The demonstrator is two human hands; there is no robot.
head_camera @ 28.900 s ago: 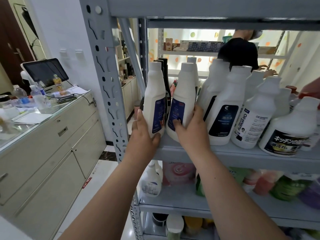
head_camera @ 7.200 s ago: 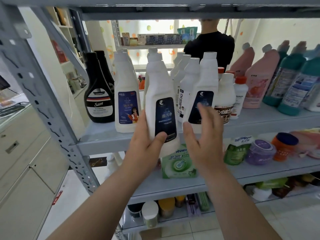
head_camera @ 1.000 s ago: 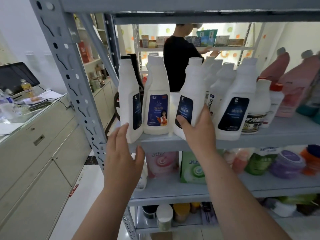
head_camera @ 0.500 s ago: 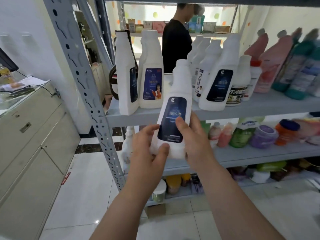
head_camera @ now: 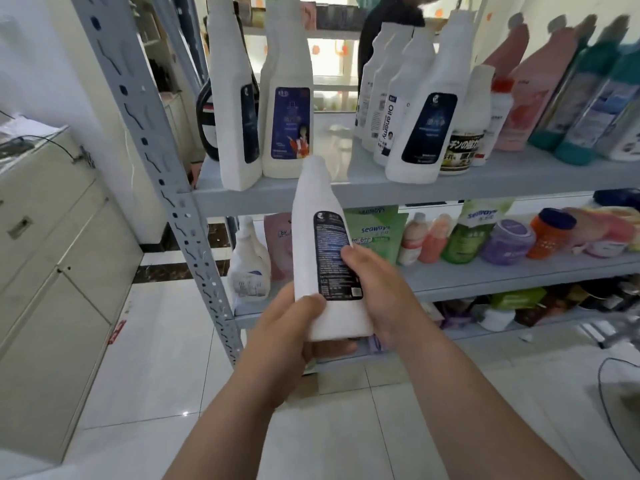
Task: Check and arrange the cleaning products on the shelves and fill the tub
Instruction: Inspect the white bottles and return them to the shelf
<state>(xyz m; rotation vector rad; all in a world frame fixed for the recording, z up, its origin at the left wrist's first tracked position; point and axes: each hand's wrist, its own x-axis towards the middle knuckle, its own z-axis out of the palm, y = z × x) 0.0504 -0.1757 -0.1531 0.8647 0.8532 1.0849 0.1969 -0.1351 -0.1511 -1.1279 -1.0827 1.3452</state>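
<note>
Item: white bottle [head_camera: 322, 251], dark back label with fine print and barcode facing the camera. Held off the shelving at frame centre, near upright, its cap at 12 o'clock over the front edge of the upper shelf [head_camera: 485, 188].

Left hand [head_camera: 294, 327]: curled round the bottle's base from 7 o'clock, thumb across the lower front, fingers under the bottom.

Right hand [head_camera: 377, 289]: wrapped round the bottle's side from 4 o'clock, thumb pressed on the label.

Upper shelf, 11 o'clock of the held bottle: two tall white bottles [head_camera: 289, 98] standing side by side. At 1 o'clock: a close cluster of white bottles [head_camera: 426, 109]. At 2 o'clock: pink bottles [head_camera: 526, 88], then teal bottles [head_camera: 588, 98].

Lower shelf [head_camera: 519, 275], 3 o'clock of the held bottle: green pouch [head_camera: 375, 230], purple jar [head_camera: 507, 240], orange jar [head_camera: 550, 233].

Frame 9 o'clock: cream cabinet [head_camera: 52, 271], beside the grey perforated upright [head_camera: 156, 150].

Frame 12 o'clock, behind the shelving: a person in a black top [head_camera: 388, 29].
</note>
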